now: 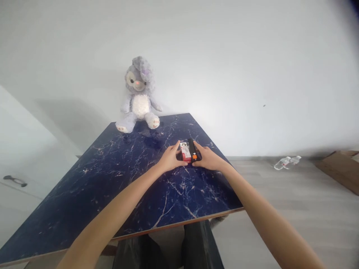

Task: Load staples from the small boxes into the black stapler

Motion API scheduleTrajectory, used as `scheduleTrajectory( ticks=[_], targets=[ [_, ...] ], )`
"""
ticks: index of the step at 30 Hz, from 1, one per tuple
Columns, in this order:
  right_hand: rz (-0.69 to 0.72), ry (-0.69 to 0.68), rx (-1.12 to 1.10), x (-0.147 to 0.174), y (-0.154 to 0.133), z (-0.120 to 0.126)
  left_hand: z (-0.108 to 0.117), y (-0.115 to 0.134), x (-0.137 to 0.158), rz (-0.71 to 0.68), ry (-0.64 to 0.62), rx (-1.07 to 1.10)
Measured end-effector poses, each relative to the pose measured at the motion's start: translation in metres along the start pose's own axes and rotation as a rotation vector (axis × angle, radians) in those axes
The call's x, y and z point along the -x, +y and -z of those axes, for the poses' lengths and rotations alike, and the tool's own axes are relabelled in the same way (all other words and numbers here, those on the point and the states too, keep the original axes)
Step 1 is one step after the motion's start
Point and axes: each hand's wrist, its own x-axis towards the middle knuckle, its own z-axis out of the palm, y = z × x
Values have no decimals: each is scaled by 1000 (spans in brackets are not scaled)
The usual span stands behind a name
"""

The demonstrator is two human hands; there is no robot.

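Observation:
My left hand (169, 158) grips a small red-and-white box (185, 151) from its left side, the thumb at the near end and the fingers at the far end. Directly beside the box, on its right, is a narrow black object with an orange part (194, 157) near its close end; its exact kind does not show. My right hand (206, 157) closes on that black object from the right, fingertips at the far end and thumb at the near end. Box and black object stand side by side on the dark blue marble-patterned table (117, 175), parts of both covered by my fingers.
A grey plush toy (140, 106) sits at the table's back edge against the white wall (218, 67). On the floor to the right lie clear plastic bottles (287, 162) and a cardboard box (339, 170). A white door or cabinet with a dark handle (15, 181) stands left.

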Motion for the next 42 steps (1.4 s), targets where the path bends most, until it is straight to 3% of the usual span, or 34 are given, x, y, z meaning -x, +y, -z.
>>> scheduleTrajectory(
  ticks=[3,6,9,13,16,19,22,25,28,31,34,38,42],
  targets=[
    [-201,24,72,-13,43,24,-31,14,-63,-47,-30,-18],
    [-310,72,24,-22,71,32,-52,26,-104,-22,-12,-29],
    [-368,186,-45,-26,80,21,-63,33,-112,-3,22,-54],
    [-277,409,-4,-23,79,3,-58,38,-89,42,145,-217],
    [-251,545,-10,-17,77,1,-26,24,-54,54,294,-366],
    [-190,698,38,-8,71,6,36,-18,-5,97,361,-523],
    [-148,782,108,-2,57,6,100,-72,46,266,456,-675],
    [-146,838,107,-8,31,-7,133,-110,73,473,591,-751],
    [1,774,94,-30,-3,-31,136,-118,73,397,545,-746],
    [132,647,104,-59,-39,-56,129,-109,65,260,507,-728],
    [203,558,99,-82,-66,-76,126,-100,63,242,512,-715],
    [318,426,115,-100,-79,-89,121,-93,62,291,433,-648],
    [238,351,217,-112,-79,-92,111,-91,59,344,412,-633]
  ],
)
